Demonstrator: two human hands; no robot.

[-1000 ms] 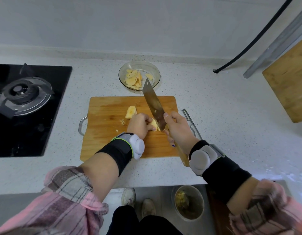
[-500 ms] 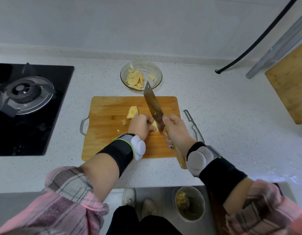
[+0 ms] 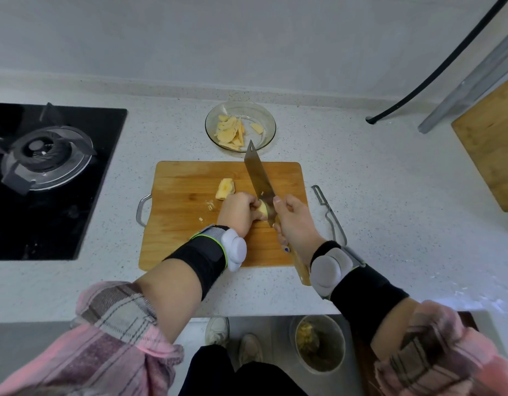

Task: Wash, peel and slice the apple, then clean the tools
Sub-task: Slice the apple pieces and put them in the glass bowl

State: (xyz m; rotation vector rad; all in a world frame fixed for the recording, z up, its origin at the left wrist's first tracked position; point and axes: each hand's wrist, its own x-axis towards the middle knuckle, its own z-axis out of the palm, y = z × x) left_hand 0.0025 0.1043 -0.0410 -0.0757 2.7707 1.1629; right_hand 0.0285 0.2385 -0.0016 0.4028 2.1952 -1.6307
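Mid-slice: left hand [image 3: 238,212] pinches apple piece [image 3: 262,209] on cutting board [image 3: 184,224], right hand [image 3: 297,224] wraps knife [image 3: 260,178]; curl fingertips back, cut straight down, thin.

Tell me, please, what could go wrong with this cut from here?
The left hand pins a small apple piece right against the knife, so a slip could nick the fingers. The piece may also roll under the blade. The knife tip hangs near the glass bowl and might knock it.
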